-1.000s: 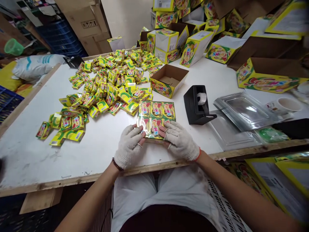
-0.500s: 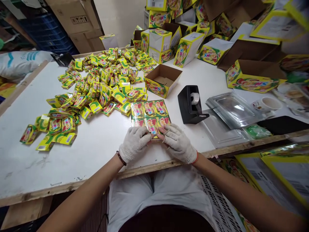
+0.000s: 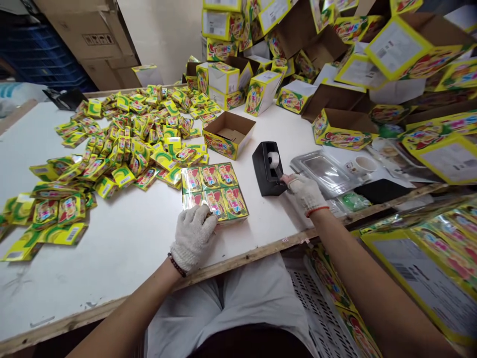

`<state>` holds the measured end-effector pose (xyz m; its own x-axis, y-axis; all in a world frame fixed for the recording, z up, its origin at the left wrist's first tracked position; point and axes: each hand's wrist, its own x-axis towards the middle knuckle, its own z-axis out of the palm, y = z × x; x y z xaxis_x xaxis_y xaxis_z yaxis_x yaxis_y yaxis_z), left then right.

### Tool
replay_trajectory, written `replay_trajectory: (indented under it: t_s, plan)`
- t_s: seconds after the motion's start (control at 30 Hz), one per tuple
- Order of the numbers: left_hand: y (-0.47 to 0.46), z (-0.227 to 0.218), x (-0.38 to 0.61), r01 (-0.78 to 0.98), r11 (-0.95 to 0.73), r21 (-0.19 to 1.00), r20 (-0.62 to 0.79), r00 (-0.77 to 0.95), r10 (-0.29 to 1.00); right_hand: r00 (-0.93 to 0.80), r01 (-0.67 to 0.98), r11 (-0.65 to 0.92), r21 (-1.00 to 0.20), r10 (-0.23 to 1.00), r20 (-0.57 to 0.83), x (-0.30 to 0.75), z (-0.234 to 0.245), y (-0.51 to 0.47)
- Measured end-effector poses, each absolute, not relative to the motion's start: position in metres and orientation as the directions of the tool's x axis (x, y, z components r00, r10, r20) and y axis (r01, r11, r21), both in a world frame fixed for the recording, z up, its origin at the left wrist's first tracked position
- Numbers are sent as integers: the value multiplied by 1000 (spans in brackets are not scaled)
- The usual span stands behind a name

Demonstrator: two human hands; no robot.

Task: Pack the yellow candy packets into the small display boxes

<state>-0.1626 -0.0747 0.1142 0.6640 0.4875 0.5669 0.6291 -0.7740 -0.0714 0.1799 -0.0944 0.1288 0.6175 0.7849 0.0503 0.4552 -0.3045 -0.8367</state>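
Observation:
A flat block of small yellow-green candy boxes (image 3: 227, 191), in rows with a glossy top, lies on the white table before me. My left hand (image 3: 194, 233), in a white knitted glove, has its fingers bent over the block's near left edge. To the right stands a black tape dispenser (image 3: 263, 171) with a white-cored roll (image 3: 274, 159). My right hand (image 3: 305, 191), gloved with bare fingertips showing, is at the dispenser's cutter end. Its thumb and forefinger pinch together there, on what looks like the clear tape's end.
A large heap of loose small boxes (image 3: 137, 134) spreads over the table's left and back. An open display carton (image 3: 228, 136) sits behind the block. Clear plastic trays (image 3: 324, 171) and a cup (image 3: 363, 166) are at right. Several cartons (image 3: 261, 92) pile up behind. A wooden strip (image 3: 257, 256) edges the table.
My right hand has left the block and moved right to the tape dispenser. My left hand stays at the block's near left edge. The view has swung to the right.

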Motion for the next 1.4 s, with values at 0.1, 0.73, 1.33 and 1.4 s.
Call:
replay_trajectory:
  t_s: [0.1,0.73,1.33,1.4]
  plan:
    - [-79,115,-155,676,-733,-76,563,636,528,678,324,-287,-901,735,10,168,130,-89]
    - [-68,104,-168,591,-804,58,559,648,517,695,-63,-299,-952,671,-256,112,86,-141]
    - [-86,136,-167,576,-817,8,339,767,545,274,-141,-289,-947,908,-318,0,96,-146]
    - [-88,141,-156,623,-782,33,329,732,597,271,-8,-250,-968,931,-243,3,86,-146]
